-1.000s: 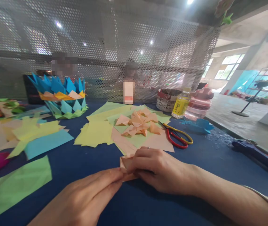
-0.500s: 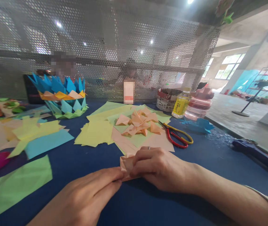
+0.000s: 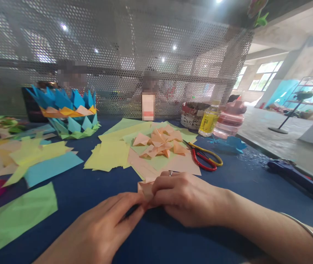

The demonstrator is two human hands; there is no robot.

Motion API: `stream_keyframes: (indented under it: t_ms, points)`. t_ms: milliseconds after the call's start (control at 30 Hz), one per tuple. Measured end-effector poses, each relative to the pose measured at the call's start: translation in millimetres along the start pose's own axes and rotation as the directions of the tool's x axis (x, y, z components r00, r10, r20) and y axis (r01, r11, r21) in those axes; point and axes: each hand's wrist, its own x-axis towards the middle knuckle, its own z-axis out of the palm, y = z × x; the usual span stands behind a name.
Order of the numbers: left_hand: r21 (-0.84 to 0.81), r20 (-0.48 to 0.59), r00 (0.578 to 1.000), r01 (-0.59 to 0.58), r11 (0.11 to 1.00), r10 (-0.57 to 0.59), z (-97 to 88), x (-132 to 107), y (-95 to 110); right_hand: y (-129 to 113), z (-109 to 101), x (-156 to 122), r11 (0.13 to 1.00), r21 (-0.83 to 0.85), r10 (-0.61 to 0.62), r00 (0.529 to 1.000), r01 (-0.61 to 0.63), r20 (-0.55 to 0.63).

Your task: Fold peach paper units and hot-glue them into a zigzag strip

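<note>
A small piece of peach paper (image 3: 144,187), partly folded, lies on the blue tabletop between my two hands. My left hand (image 3: 107,216) pinches its near left edge with thumb and fingertips. With curled fingers, my right hand (image 3: 181,198) grips the paper from the right and covers much of it. Just beyond is a pile of folded peach paper pieces (image 3: 162,141) on loose coloured sheets. Scissors (image 3: 206,159) with one red and one yellow handle lie to the right of that pile.
A layered blue, orange and green paper model (image 3: 68,113) stands back left, near yellow sheets (image 3: 108,156) and a green sheet (image 3: 21,216). Along the back right are a woven basket (image 3: 192,116), a yellow-labelled bottle (image 3: 209,121) and a pink bottle (image 3: 230,119). A dark blue tool (image 3: 296,176) lies far right.
My left fingertips have shifted along the paper's near edge, closer to my right fingers, and a gap shows between thumb and forefinger. The view has moved slightly.
</note>
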Motion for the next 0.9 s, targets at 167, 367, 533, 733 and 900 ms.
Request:
stream_keyframes:
  t_ms: [167, 367, 533, 733, 900]
  points:
    - [0.042, -0.004, 0.998, -0.060, 0.997, 0.060, -1.0, -1.1, -4.2, -3.5, -0.4, -2.1, 0.992, -0.127, -0.029, 1.000, 0.030, 0.008]
    - [0.048, 0.041, 0.996, -0.080, 0.996, 0.078, -5.8, -3.7, -1.0, -6.7, -3.3, -0.9, 0.962, -0.272, 0.006, 0.997, 0.015, 0.073]
    - [0.092, 0.039, 0.998, -0.044, 0.995, 0.041, -4.7, -6.0, 1.3, -6.1, -4.7, -0.5, 0.940, -0.340, -0.008, 0.997, 0.033, 0.075]
    - [0.086, 0.019, 1.000, -0.013, 0.996, 0.012, -9.7, 0.2, 6.0, 1.3, -3.3, -3.5, 0.958, -0.287, -0.037, 0.999, 0.028, -0.028]
    - [0.040, 0.005, 1.000, 0.008, 0.999, -0.009, -10.0, 1.3, 4.0, 7.2, -4.6, -4.5, 0.972, -0.215, 0.090, 0.995, -0.097, -0.045]
